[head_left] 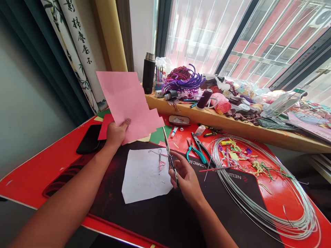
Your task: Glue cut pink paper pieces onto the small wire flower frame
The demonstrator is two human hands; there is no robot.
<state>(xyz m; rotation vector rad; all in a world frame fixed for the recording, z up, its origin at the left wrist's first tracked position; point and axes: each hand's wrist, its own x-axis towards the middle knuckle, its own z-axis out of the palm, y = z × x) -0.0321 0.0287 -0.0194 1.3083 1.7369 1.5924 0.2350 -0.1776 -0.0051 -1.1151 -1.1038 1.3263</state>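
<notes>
Pen cup (pixel 158 85): pens (pixel 158 73) stood in it, on the sill (pixel 232 133); pink paper (pixel 126 100): you held it raised above the mat (pixel 155 220), pinched in your left hand (pixel 116 134), thumb across the front; scissors (pixel 169 158): gripped in your right hand (pixel 186 179), fingers curled, blades up, just beside the paper; white paper (pixel 144 175): on the mat, between your hands; pliers (pixel 197 153), wire coil (pixel 284 225): to the right.

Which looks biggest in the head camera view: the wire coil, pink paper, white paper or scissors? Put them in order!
1. Wire coil
2. Pink paper and white paper: unsure, because the pink is held nearer the camera
3. Scissors
</notes>
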